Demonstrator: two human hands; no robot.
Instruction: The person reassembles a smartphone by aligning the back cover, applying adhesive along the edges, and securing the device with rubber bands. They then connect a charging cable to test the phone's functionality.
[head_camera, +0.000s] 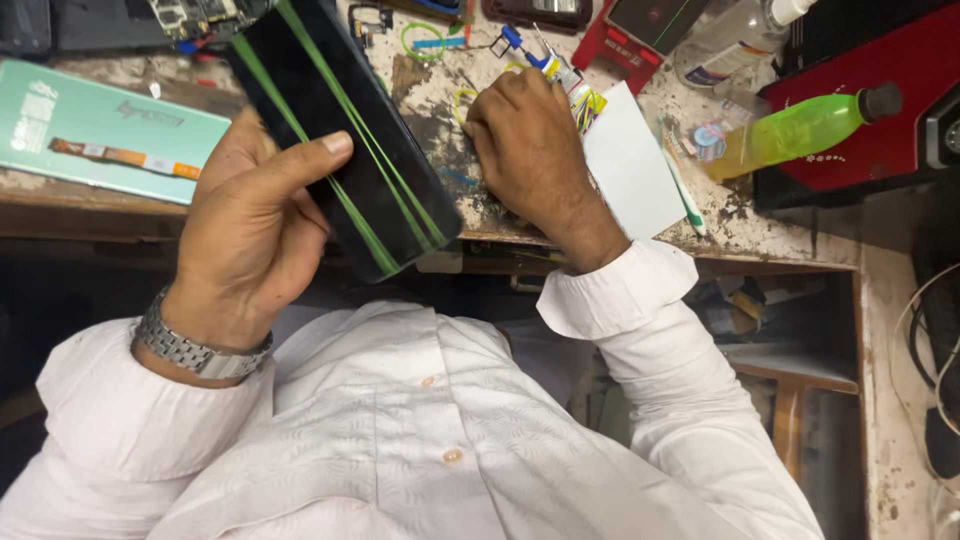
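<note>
My left hand (250, 225) holds up a black phone (345, 135) bound with several green rubber bands, its dark screen facing me and my thumb pressed on its left edge. A metal watch sits on that wrist. My right hand (525, 150) rests knuckles-up on the worn workbench (430, 100), fingers curled among small things near a bundle of coloured wires (580, 95); what the fingers touch is hidden.
A teal flat box (100, 130) lies at left. A white card (635, 170) and a pen (682, 195) lie right of my hand. A green bottle (800, 128) rests on a red case (870, 110); a clear bottle (735, 40) and phone parts sit at the back.
</note>
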